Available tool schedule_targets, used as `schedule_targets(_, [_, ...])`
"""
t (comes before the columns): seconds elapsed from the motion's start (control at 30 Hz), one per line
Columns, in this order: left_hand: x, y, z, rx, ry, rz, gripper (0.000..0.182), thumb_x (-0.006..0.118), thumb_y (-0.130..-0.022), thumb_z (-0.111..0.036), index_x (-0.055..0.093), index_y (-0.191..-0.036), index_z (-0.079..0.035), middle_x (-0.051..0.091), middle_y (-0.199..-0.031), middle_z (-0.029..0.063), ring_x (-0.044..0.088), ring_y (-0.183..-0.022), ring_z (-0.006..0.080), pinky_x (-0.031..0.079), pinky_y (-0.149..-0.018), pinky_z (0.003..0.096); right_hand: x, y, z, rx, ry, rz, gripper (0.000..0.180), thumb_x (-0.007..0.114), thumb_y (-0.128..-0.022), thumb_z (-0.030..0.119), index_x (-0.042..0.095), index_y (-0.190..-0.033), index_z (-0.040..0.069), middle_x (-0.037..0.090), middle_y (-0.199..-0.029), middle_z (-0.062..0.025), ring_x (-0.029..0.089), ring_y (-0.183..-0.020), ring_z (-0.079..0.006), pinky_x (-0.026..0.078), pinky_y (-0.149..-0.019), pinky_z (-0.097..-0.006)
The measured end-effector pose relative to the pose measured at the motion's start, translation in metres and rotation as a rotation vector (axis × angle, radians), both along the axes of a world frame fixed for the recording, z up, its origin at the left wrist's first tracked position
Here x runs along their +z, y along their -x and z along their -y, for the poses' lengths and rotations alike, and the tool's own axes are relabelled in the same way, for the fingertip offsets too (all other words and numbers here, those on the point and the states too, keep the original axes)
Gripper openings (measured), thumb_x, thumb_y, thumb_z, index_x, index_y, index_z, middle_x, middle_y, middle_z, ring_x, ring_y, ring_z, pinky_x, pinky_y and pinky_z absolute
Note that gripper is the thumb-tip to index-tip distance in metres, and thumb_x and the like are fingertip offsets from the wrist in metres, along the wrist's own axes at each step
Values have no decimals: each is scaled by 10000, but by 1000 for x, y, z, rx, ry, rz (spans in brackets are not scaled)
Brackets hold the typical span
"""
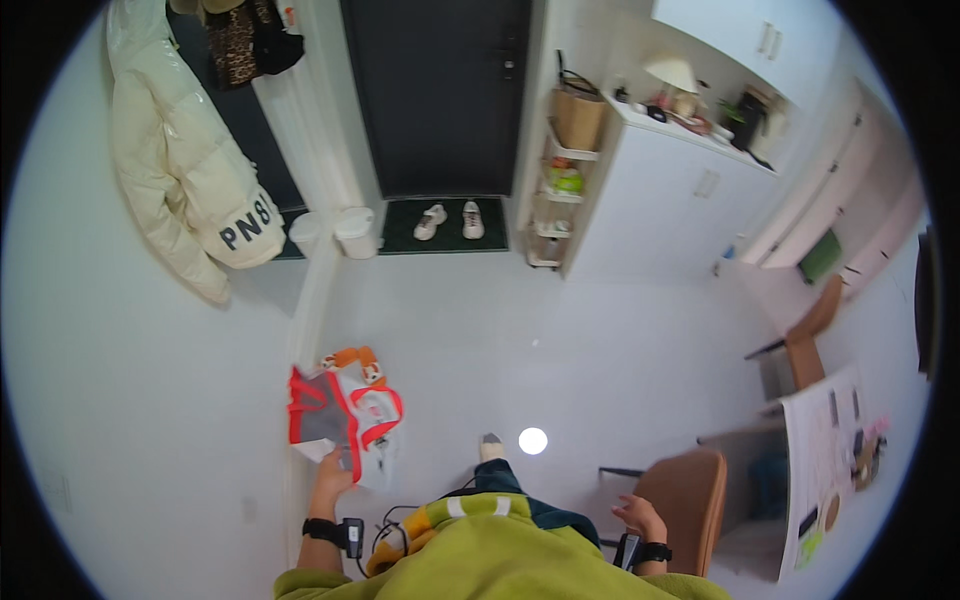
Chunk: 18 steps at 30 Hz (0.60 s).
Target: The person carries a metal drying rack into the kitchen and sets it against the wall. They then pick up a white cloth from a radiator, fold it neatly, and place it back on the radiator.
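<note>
My left hand point(332, 475) grips the near edge of a white shopping bag point(385, 442) with red trim and red handles. The bag hangs beside the left wall, its top spread and a grey interior showing. Behind it, a pair of orange slippers point(370, 364) with a cartoon animal design is partly covered by the bag. On the other side, my right hand point(642, 517) holds nothing; its fingers are loosely apart. Just past that hand is the back of a brown chair point(684, 491). Both wrists wear black straps with small devices.
White shoes point(430, 222) rest on a dark doormat point(401, 238) before a dark door point(442, 97). A cream puffer jacket point(199, 157) hangs on the left. To the right stand a slim shelf cart point(576, 154), a white cabinet point(660, 210) and a cluttered table point(810, 457).
</note>
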<state>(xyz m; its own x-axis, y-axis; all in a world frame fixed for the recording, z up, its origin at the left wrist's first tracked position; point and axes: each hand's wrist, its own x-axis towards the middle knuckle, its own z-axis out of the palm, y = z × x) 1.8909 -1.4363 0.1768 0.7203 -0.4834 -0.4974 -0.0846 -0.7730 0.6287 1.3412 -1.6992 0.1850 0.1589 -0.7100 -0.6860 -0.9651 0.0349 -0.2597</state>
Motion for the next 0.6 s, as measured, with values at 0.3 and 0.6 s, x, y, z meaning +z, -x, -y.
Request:
schedule_targets(0.3, [-28,-112,136,245,129,88,710,539,-649,66,370,-1338,88,486,-1267,307,572,-1074,385,504,-851,367,25,-138,217,106,186,72,535,685,-781,264,538,-1231,14,672,-956,-187,656,-881,-308,526,-775,-380])
schedule_targets(0.6, [-132,-253,267,382,220,233,717,508,-659,70,345,-1358,78,483,-1261,302,490,-1178,396,415,-971,361,16,-254,316,173,103,-46,523,700,-766,283,566,-1203,29,687,-883,-142,664,-829,-270,529,-742,-361])
